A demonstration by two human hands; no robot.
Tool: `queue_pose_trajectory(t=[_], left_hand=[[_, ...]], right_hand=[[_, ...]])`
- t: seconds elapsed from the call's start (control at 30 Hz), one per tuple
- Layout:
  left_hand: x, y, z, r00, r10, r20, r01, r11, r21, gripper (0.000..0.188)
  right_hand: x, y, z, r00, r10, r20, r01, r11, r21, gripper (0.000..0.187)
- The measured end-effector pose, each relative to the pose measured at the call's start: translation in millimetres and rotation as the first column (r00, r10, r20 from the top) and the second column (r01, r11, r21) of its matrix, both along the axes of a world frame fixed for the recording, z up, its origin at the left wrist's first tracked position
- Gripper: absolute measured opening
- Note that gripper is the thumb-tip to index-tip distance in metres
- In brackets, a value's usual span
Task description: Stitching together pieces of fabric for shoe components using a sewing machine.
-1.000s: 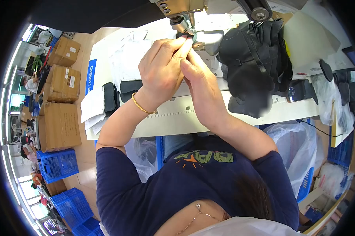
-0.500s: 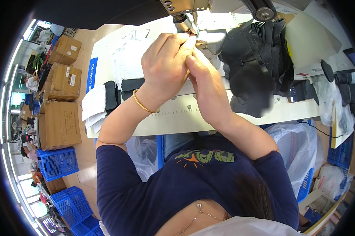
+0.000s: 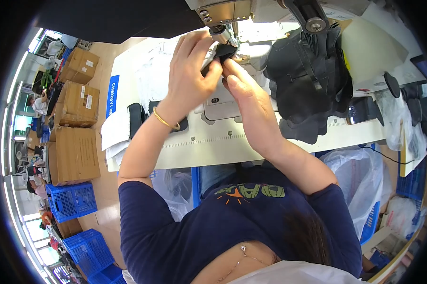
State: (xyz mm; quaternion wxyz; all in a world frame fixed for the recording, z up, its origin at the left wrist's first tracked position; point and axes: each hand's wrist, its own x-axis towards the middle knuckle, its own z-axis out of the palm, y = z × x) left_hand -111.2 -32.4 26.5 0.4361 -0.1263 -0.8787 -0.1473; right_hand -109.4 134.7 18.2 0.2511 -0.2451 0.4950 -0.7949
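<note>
A small folded piece of black fabric (image 3: 226, 50) lies under the needle area of a sewing machine (image 3: 223, 31). My left hand (image 3: 190, 71), with a gold bangle at its wrist, pinches the fabric's left side between thumb and fingers. From the near right, my right hand (image 3: 252, 102) has its fingertips on the fabric's lower edge, the thumb lying along the fingers. Part of the fabric is hidden behind the left hand's fingers. Right of my hands, a pile of black cut pieces (image 3: 296, 71) with straps lies on the white table (image 3: 213, 154).
White pieces (image 3: 115, 130) and a black piece (image 3: 136, 116) lie at the table's left. A dark device (image 3: 359, 111) rests at the right. Clear plastic bags (image 3: 353, 170) hang below the front edge. Cardboard boxes (image 3: 76, 154) and blue crates (image 3: 71, 201) line the floor at left.
My left hand has moved left, away from the right hand, and its fingers have spread somewhat. The black fabric between them now shows, as does the machine's bed below.
</note>
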Motion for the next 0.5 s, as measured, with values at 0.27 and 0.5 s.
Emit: queue_pose_trajectory(t=[0.27,0.5], left_hand=[[7,-15,8,0.991,-0.074,-0.114,0.029,0.936,-0.352,0.041],[17,-6,31,0.998,-0.053,-0.042,0.03,0.905,-0.423,0.036]], right_hand=[[-5,-35,-21,0.941,-0.234,-0.246,0.266,0.958,0.108,0.035],[-8,-74,-30,0.93,-0.319,-0.185,0.313,0.948,-0.059,0.018]])
